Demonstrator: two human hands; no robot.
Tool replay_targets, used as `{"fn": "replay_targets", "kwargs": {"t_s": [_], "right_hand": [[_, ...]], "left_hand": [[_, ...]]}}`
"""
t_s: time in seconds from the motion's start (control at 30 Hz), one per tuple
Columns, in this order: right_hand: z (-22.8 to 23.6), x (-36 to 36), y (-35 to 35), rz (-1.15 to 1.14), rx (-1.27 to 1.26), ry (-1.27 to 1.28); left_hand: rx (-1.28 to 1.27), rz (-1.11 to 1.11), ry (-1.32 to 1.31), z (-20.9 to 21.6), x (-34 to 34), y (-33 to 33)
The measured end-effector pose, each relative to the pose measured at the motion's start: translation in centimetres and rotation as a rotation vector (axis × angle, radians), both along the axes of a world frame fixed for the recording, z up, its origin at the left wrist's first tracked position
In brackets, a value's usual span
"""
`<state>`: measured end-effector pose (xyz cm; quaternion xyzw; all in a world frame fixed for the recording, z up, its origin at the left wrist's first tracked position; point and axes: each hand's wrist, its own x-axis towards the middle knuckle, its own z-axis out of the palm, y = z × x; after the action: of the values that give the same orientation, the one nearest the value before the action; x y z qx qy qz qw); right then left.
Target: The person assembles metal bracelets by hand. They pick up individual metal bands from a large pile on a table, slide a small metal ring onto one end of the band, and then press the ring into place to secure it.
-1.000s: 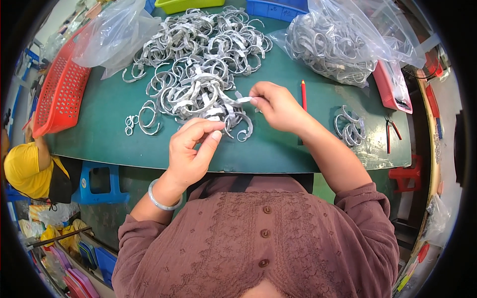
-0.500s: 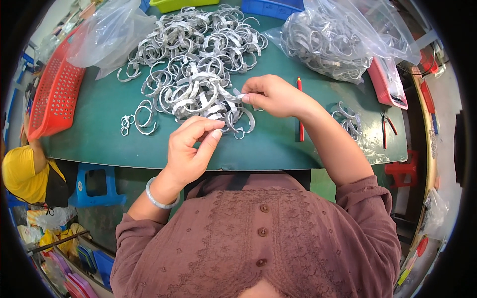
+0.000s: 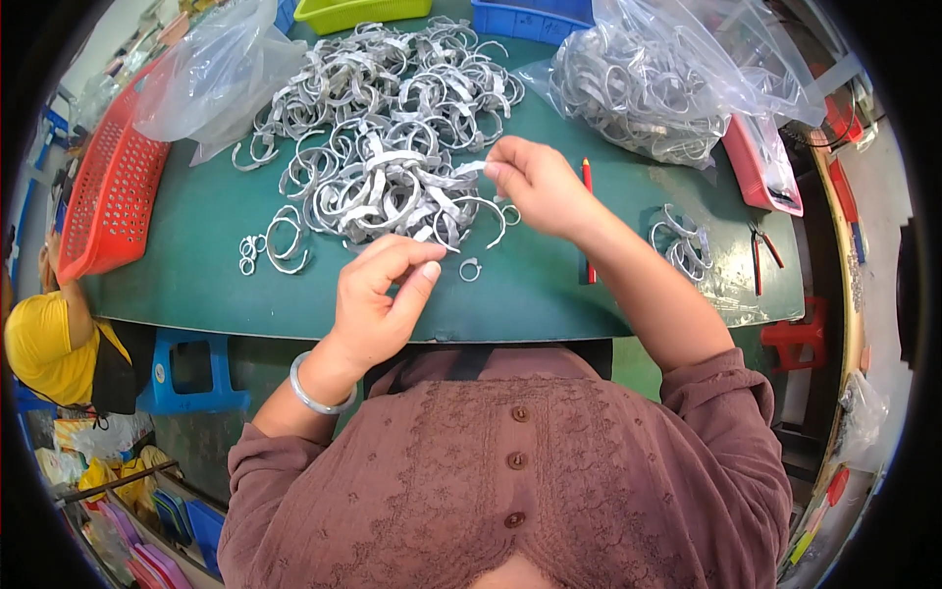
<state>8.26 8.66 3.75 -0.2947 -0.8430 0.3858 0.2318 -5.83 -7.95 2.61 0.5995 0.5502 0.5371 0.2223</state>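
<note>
Between the thumb and fingers of my right hand [image 3: 538, 187] is the end of a silver-grey open bangle [image 3: 471, 169], at the right edge of a heap of similar bangles [image 3: 383, 162]. My left hand [image 3: 381, 294] is closed in a pinch at the near edge of the heap, its fingertips beside a bangle's end; whether it holds anything is too small to make out. A small ring [image 3: 470, 270] lies on the green table just right of the left fingertips. Another small ring [image 3: 510, 215] rests below my right hand.
Several small rings [image 3: 246, 263] and a loose bangle [image 3: 286, 239] lie left. A red pencil [image 3: 588, 177], more bangles [image 3: 679, 245] and red-handled pliers [image 3: 758, 260] lie right. A bag of bangles [image 3: 638, 103] stands behind; a red basket [image 3: 113, 196] is at the left edge.
My right hand has moved slightly right, drawing the bangle's end out from the heap. Bangles at the near right edge have shifted. My left hand has barely moved.
</note>
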Motion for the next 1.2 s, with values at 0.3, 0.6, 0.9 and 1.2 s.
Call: {"fn": "replay_targets", "kwargs": {"t_s": [0.3, 0.6, 0.9, 1.2], "right_hand": [[-0.3, -0.5, -0.4, 0.009, 0.003, 0.135], [-1.3, -1.1, 1.1, -0.138, -0.283, 0.163], [1.2, -1.3, 1.8, 0.058, -0.823, 0.533], [-0.4, 0.3, -3.3, 0.285, -1.089, 0.898]], "left_hand": [[-0.004, 0.006, 0.078, 0.2, -0.2, -0.2], [-0.05, 0.004, 0.023, -0.1, -0.1, -0.1], [-0.005, -0.001, 0.083, 0.3, -0.1, 0.3], [-0.162, -0.037, -0.59, 0.7, 2.2, 1.9]]}}
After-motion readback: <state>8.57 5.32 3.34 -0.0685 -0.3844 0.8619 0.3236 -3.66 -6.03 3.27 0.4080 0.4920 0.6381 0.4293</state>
